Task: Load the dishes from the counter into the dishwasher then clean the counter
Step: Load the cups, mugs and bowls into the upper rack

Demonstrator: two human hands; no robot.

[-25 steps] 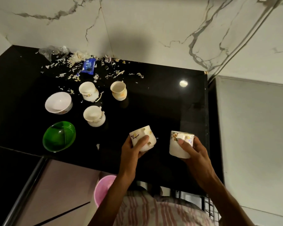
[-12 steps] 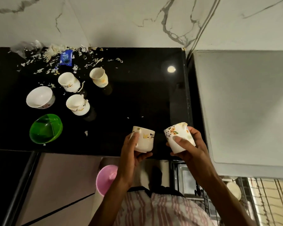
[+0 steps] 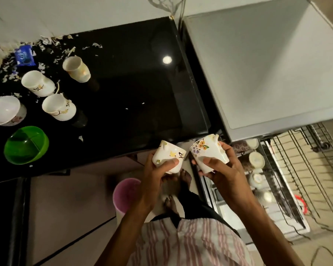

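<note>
White ceramic, both of them: the left hand [image 3: 158,175] curls its fingers and thumb round a cup with yellow leaf and dark twig markings [image 3: 169,156], and the right hand [image 3: 221,169] grips a cup painted with orange and purple flowers [image 3: 208,152]. The two cups are tilted, nearly touching, held in the air just off the near right corner of the black counter [image 3: 135,77], above the floor.

On the left part of the counter stand three more white cups [image 3: 38,83] [image 3: 76,69] [image 3: 59,107], the nearer two with the same twig pattern. A white bowl [image 3: 5,110] with a faint floral side sits at the far left edge, and a translucent green bowl [image 3: 26,144] lies nearer. Pale scraps [image 3: 52,41] and a blue wrapper [image 3: 24,57] litter the far left of the counter.

To the right a grey appliance top [image 3: 258,64] adjoins the counter; below it a pulled-out wire rack [image 3: 288,169] already carries several cups [image 3: 256,159], too blurred to count. A pink bin [image 3: 126,194] stands on the floor near the person's bare feet [image 3: 185,179].
</note>
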